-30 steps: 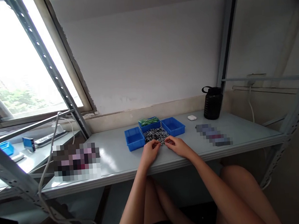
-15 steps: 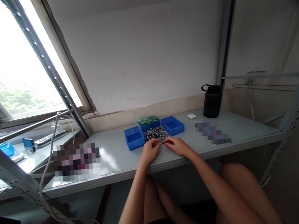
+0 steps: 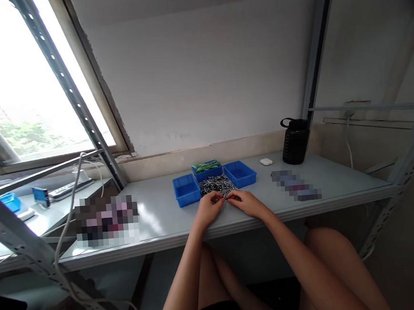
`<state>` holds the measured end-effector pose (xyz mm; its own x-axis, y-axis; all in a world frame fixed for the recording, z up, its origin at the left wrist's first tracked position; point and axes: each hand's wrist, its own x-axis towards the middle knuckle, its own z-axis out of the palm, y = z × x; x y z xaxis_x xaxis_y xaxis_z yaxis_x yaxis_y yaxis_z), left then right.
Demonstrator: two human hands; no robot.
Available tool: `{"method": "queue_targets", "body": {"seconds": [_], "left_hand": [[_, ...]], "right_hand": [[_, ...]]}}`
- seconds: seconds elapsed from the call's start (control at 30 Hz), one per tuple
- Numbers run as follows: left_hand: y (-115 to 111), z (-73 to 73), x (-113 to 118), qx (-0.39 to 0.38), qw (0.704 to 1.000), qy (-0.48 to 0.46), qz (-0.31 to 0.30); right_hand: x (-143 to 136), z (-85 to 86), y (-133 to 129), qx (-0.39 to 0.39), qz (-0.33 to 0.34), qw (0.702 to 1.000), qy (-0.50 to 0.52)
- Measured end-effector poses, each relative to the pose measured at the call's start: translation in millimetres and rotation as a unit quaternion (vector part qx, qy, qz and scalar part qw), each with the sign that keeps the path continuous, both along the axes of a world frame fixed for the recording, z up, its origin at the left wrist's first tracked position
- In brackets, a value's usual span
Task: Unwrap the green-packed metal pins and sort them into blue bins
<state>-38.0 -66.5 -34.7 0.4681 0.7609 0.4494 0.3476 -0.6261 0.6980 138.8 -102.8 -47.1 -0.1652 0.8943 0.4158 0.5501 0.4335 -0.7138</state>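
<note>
My left hand and my right hand meet fingertip to fingertip at the near edge of a pile of small black and silver screw-like pieces. Each has thumb and fingers pinched together. Whatever is between the fingertips is too small to make out. Around the pile stand three blue bins: a left bin with nothing visible inside, a right bin likewise, and a back bin with bright green bagged material in it.
A black water bottle and a small white case stand at the back right of the grey table. Blurred-out items lie at both sides. Metal shelf posts frame the table; a white cable hangs at left.
The hands stay almost in place, fingertips still together at the pile's near edge. The whole view has shifted very slightly.
</note>
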Motion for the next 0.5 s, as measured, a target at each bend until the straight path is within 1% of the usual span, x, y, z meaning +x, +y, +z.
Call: {"method": "queue_targets", "body": {"seconds": [0.13,0.27,0.5], "left_hand": [[2.1,-2.5,0.2,-0.005,0.999,-0.030,0.026],[4.1,-5.4,0.6,-0.029,0.998,-0.044,0.018],[3.1,-4.6,0.3,-0.028,0.999,-0.030,0.006]], "right_hand": [[-0.3,1.8,-1.8,-0.009,-0.010,1.000,0.007],[-0.2,1.3,-1.6,-0.002,-0.014,1.000,0.004],[-0.9,1.5,-1.4,-0.002,-0.016,1.000,0.009]]}}
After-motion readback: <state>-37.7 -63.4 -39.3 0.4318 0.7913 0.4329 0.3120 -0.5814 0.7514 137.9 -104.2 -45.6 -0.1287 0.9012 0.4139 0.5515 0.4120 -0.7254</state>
